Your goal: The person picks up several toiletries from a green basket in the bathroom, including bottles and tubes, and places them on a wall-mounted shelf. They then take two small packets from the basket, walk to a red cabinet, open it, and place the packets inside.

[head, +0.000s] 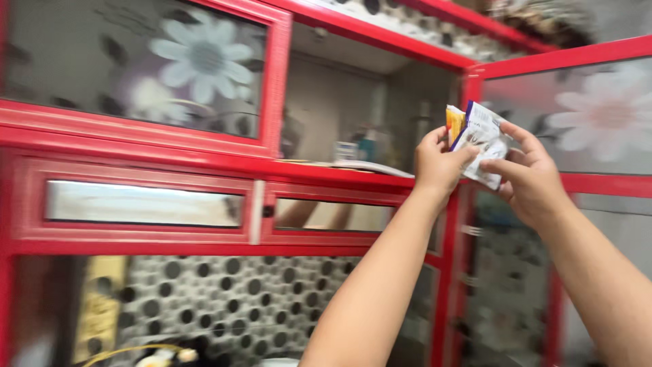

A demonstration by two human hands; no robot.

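Two bare hands, seen from above the forearms, are raised in front of a red metal cabinet [326,170] with frosted glass doors printed with white flowers. Between them is a small white, crinkled plastic sachet with a purple and orange edge [479,139]. It stands roughly upright and tilted, its long axis running from upper left to lower right, its printed face turned toward the camera. The left hand [440,163] pinches its left edge with a closed grip, thumb in front. The right hand [530,180] closes its grip on the lower right corner. An open shelf [353,166] behind holds blurred items.
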